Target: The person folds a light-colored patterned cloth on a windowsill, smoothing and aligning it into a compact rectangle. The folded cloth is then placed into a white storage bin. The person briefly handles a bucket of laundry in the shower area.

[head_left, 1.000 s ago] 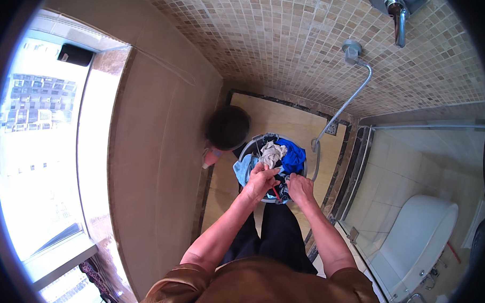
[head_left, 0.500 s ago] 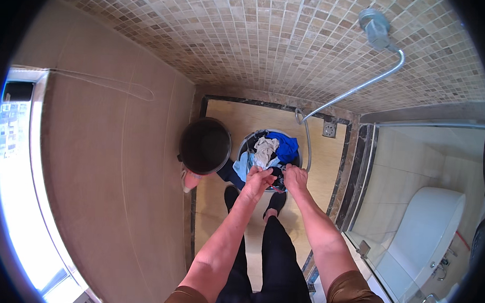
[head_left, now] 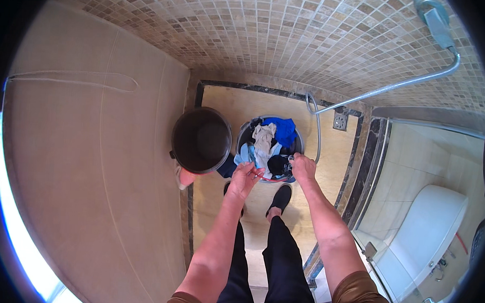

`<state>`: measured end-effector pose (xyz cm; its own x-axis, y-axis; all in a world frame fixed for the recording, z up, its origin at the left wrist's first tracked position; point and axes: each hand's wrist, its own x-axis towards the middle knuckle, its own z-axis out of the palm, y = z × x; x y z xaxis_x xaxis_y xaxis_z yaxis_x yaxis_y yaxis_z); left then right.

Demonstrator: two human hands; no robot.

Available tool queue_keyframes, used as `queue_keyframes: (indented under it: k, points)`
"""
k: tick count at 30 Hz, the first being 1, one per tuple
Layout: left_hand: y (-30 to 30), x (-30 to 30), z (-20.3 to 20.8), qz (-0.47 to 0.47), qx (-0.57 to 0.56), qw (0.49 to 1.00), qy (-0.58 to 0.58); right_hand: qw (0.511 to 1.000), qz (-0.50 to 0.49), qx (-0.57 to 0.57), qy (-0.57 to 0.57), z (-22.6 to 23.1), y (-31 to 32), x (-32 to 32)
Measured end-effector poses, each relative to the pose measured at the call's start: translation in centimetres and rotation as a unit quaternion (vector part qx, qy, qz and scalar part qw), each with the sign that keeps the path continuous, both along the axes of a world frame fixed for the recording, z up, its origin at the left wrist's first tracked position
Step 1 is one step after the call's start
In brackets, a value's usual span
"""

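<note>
A grey basin (head_left: 302, 137) in front of me is heaped with clothes: a blue cloth (head_left: 285, 132), a beige cloth (head_left: 264, 136) and light blue pieces. At its near right side my right hand (head_left: 304, 167) is closed on a black garment (head_left: 278, 165) that hangs over the other clothes. My left hand (head_left: 243, 179), at the near left rim, pinches the end of a thin red strip (head_left: 268, 179). The strip runs across toward the black garment below my right hand; whether the two are joined I cannot tell.
An empty dark bucket (head_left: 203, 140) stands left of the basin, with something pink (head_left: 187, 177) beside it. A metal shower hose (head_left: 383, 89) loops down to the floor on the right, near a square drain (head_left: 340, 120). Farther right are a glass door and a white bathtub (head_left: 429, 222).
My hands have moved apart, the left one toward the left and the right one slightly right. The red strip now stretches visibly between them. The view has shifted a little.
</note>
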<state>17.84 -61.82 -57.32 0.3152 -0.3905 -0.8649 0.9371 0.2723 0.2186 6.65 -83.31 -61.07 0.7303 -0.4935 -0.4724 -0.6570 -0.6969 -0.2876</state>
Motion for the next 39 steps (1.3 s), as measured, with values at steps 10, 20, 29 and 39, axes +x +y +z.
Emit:
queue_keyframes:
  k: [10, 20, 29, 39]
  points:
    - [0.2, -0.3, -1.4, -0.011, 0.017, 1.000, 0.013, 0.999, 0.023, -0.035, -0.025, 4.7, -0.2, 2.3]
    - [-3.3, -0.4, 0.5, -0.039, -0.019, 0.999, 0.024, 0.991, 0.033, -0.073, -0.109, 10.5, -1.6, 1.7]
    - [-1.5, -3.0, -2.0, -0.060, 0.012, 0.997, 0.043, 0.992, -0.080, -0.049, -0.079, 11.4, -2.6, -2.7]
    - [0.3, -2.7, -2.0, -0.081, 0.014, 0.996, 0.035, 0.987, -0.043, -0.149, -0.051, 11.3, -2.9, -1.9]
